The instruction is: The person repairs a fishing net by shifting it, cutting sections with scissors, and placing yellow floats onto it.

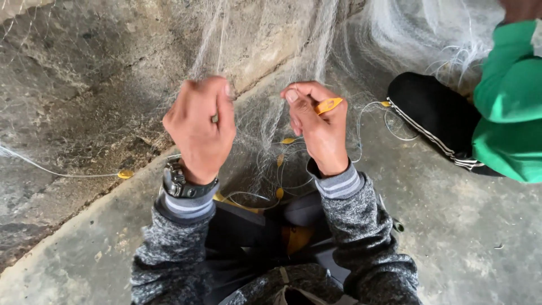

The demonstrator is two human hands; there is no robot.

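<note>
The left hand (199, 129) is fisted on a bunch of net (257, 68) rising above it. The right hand (317, 125) pinches mesh and grips a yellow needle (328, 104) at its fingertips. A hard pull could tear the mesh or tangle the line (265, 195) coiled below both wrists. Rough concrete floor (463, 226); a person in green (508, 107) sits beyond the right hand.

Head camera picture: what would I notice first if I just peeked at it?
Probably the two fists in the middle: the left hand and the right hand both grip a fine, pale, see-through fishing net that hangs down in front of a rough concrete wall. The right hand also pinches a small flat orange plastic tool. At the right edge sits another person in a bright green sleeve.
</note>
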